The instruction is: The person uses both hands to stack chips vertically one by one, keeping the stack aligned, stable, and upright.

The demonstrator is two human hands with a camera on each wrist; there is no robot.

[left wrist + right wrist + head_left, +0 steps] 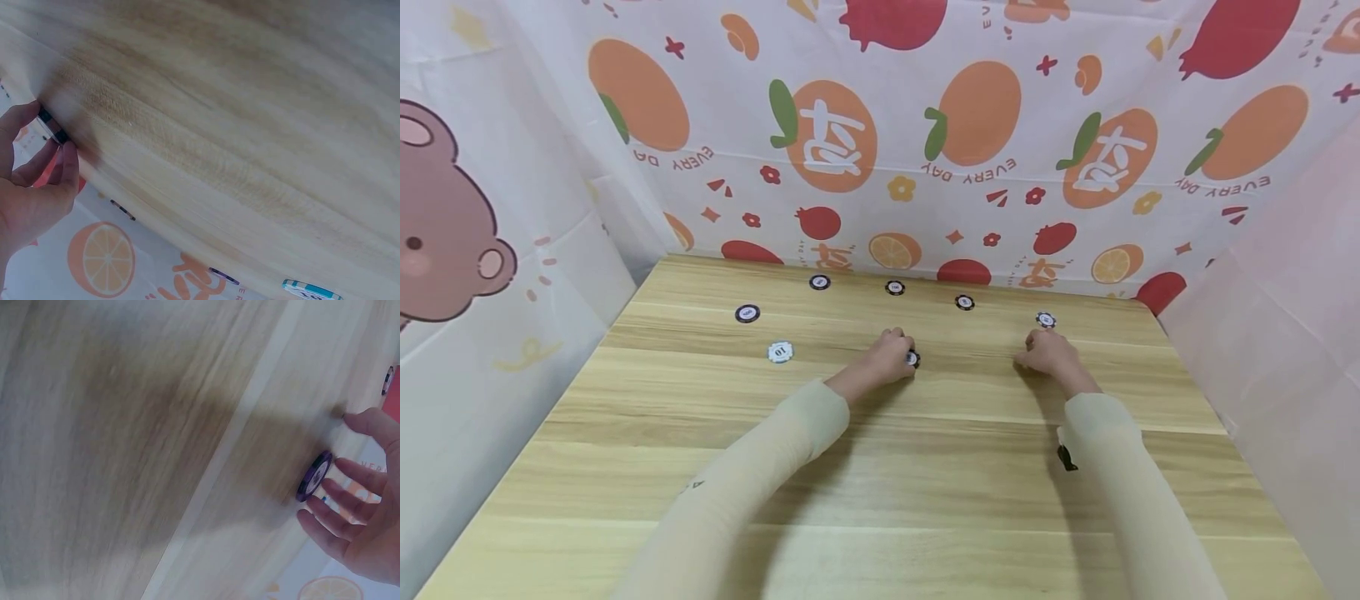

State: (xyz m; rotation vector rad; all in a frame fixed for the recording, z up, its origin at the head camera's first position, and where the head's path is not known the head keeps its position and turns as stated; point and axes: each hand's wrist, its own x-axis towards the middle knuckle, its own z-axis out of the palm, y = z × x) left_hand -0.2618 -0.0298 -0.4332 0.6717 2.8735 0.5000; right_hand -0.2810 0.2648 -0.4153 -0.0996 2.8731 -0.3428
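Note:
My left hand (883,358) pinches a black-edged poker chip (913,358) at the middle of the table. In the left wrist view the chip (53,127) is tilted between thumb and fingertips, close over the wood. Farther right, my right hand (1051,357) has its fingers loosely bent and spread. A dark-edged chip (1046,319) lies just beyond its fingers. The right wrist view shows this purple-edged chip (314,476) beside the fingertips, with thumb and fingers spread apart and nothing between them.
Along the back of the wooden table (880,492) lie more dark chips, such as a left one (820,282), a middle one (895,287) and a right one (965,302). At left are a purple-edged chip (747,313) and a white chip (780,352). Printed curtains (910,158) surround it.

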